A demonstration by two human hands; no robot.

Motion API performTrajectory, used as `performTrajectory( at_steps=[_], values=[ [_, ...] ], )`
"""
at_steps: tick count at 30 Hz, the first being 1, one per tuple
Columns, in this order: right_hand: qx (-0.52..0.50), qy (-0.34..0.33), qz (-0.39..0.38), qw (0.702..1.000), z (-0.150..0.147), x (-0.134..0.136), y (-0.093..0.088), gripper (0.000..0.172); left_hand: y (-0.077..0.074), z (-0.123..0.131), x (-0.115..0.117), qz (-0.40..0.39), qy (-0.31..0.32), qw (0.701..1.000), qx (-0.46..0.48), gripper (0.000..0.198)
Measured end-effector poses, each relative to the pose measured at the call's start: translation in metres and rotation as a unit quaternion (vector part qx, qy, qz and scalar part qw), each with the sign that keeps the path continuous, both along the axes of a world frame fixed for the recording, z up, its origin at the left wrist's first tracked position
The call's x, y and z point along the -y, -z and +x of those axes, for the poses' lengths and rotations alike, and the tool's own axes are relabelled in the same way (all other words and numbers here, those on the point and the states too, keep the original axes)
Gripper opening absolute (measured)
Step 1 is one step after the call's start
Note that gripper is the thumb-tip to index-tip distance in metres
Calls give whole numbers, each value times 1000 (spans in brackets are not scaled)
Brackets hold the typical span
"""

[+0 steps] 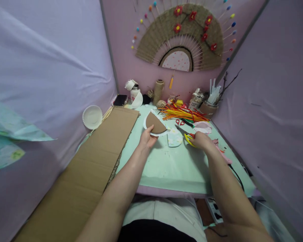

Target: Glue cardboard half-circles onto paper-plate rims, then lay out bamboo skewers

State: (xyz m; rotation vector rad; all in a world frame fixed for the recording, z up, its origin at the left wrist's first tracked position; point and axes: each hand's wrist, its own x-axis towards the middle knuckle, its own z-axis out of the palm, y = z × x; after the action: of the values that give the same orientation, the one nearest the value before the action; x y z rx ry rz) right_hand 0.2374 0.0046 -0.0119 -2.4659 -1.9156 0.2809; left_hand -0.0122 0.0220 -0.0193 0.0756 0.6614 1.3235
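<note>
In my left hand (148, 137) is a brown cardboard half-circle (156, 123), its curved edge bordered by a white layer. The thumb lies on the cardboard face, with the other fingers underneath. My right hand (202, 140) is closed around the yellow and red handles of a pair of scissors (184, 131), whose dark blades point left toward the cardboard without touching it. Between both hands a pale patterned half-round piece of fabric (174, 137) lies on the mint-green table cover (166, 168).
A long cardboard sheet (103, 144) runs down the left side. Orange and yellow strips (184, 112) lie at the back, near red-handled scissors (179, 122). Twine (159, 90), a bottle (135, 92) and a phone (120, 99) stand or lie behind. A decorated fan (146, 47) hangs above.
</note>
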Motion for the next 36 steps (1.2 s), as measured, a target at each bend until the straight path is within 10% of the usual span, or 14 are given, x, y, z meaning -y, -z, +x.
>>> performTrajectory(
  at_steps=[4,8,13,36],
  values=[
    [-202,79,98,971,9,28,-6,19,-3,0,1,-6,-10,1000,-2,34],
    [-593,36,137,793,-9,69,-5,42,-6,0,2,-5,-16,1000,11,35],
    [-764,-22,48,643,-57,124,-1,55,-4,0,1,-1,-22,1000,14,35],
    [-748,41,-38,662,-85,145,-2,49,0,2,5,100,16,995,-11,38]
  ],
)
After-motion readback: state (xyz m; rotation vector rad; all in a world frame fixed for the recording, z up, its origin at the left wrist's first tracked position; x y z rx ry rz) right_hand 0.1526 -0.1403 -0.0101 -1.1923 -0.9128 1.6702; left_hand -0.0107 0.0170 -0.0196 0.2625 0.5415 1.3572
